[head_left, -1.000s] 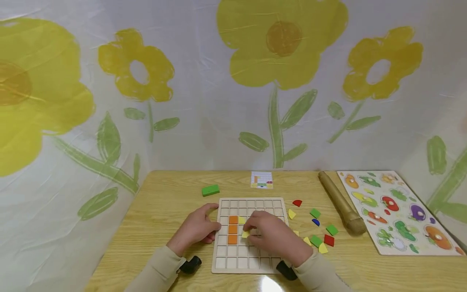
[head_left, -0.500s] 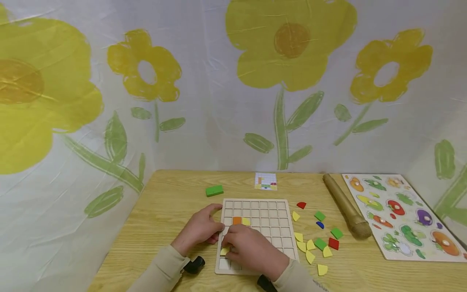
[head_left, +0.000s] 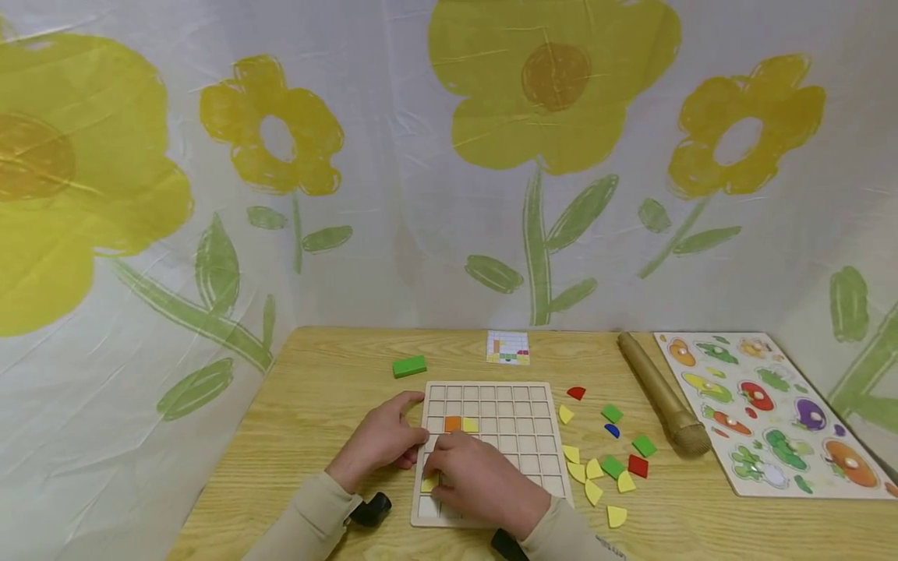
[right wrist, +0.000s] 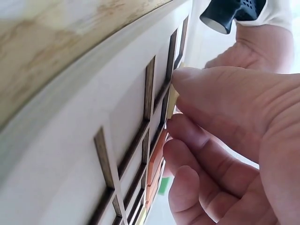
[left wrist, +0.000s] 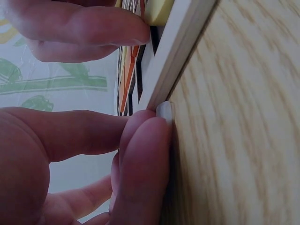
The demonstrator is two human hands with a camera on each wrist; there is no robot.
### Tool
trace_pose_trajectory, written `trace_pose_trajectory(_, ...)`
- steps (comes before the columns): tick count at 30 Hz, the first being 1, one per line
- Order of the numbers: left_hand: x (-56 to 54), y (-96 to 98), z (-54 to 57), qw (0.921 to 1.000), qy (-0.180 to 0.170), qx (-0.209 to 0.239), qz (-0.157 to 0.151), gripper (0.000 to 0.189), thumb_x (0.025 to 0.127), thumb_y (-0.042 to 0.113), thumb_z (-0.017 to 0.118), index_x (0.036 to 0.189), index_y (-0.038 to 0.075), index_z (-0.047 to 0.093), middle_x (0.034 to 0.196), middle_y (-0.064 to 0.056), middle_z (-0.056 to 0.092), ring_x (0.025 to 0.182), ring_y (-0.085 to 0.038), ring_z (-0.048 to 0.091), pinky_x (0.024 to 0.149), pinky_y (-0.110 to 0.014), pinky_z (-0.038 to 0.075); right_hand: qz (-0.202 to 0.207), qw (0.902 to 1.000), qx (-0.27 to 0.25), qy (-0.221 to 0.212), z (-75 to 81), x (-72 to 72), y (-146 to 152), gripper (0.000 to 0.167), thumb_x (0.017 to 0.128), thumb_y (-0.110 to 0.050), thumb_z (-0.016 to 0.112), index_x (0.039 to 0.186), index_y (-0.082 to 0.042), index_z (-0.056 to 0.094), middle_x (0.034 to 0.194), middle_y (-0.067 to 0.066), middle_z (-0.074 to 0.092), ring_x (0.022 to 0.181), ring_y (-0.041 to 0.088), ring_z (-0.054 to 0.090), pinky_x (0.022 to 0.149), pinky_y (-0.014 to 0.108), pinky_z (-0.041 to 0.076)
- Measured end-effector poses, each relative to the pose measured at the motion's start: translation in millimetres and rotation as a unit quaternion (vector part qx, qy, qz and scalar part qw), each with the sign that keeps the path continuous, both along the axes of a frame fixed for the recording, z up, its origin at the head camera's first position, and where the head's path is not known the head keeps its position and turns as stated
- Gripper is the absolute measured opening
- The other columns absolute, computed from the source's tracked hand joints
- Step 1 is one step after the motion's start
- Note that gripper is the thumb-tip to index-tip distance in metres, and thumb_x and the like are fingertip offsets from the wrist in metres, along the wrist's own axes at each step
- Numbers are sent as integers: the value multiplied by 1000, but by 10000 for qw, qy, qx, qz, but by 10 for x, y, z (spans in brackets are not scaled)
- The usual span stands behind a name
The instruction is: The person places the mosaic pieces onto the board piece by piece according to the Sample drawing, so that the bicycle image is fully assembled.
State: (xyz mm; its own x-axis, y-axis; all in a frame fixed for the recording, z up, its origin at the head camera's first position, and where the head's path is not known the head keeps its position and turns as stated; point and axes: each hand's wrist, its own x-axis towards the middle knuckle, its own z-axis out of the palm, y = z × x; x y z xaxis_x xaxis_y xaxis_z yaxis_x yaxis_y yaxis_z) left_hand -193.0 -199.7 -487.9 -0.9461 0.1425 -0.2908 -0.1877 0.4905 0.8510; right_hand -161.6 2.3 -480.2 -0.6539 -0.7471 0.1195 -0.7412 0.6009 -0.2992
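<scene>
A pale wooden grid board (head_left: 515,393) lies flat on the table. My left hand (head_left: 381,434) grips its left edge, thumb and fingertips meeting at the rim in the left wrist view. Over the board's lower left, my right hand (head_left: 484,477) pinches a yellow piece (right wrist: 172,96) between thumb and fingertips, down at a cell in the leftmost column. The fingers cover most of this piece, so its full shape is hidden. An orange square (head_left: 453,424) and a yellow quarter-round piece (head_left: 470,425) sit side by side in cells. More orange (right wrist: 156,157) shows beyond my fingers in the right wrist view.
Right of the board lie loose yellow quarter-rounds (head_left: 593,492), green squares (head_left: 643,446), red pieces (head_left: 638,466) and a blue half-round (head_left: 613,430). Behind it are a pattern card (head_left: 508,347) and a green block (head_left: 410,366). A gold microphone (head_left: 662,393) and vegetable puzzle board (head_left: 779,421) stand further right.
My right hand has carried the yellow piece left and nearer across the board to the left column, then stayed there. The left hand keeps its hold on the board's edge.
</scene>
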Motion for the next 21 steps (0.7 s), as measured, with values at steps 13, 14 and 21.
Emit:
trace_pose_trajectory(13, 3, 9, -1, 9999, 36, -89, 35, 72, 94, 8, 75, 161, 13, 48, 65, -7, 65, 54, -16, 64, 55, -32, 61, 43, 9999, -1, 108, -12, 8, -5, 13, 90, -18, 86, 102, -24, 84, 99, -12, 69, 95, 3, 61, 81, 16, 54)
trace_pose_trajectory(14, 4, 8, -4, 9999, 36, -92, 36, 72, 95, 9, 75, 161, 13, 48, 65, -7, 65, 54, -16, 63, 55, -31, 61, 44, 9999, 2, 115, -14, 8, -5, 13, 90, -18, 86, 101, -24, 84, 99, -12, 69, 95, 3, 61, 80, 16, 54)
trace_pose_trajectory(21, -8, 7, -22, 9999, 52, -121, 29, 72, 95, 9, 75, 161, 13, 48, 65, -7, 65, 53, -15, 63, 54, -32, 61, 32, 9999, -159, 20, 19, 3, 49, 13, 90, -17, 84, 102, -22, 84, 99, -12, 68, 95, 2, 59, 82, 15, 53)
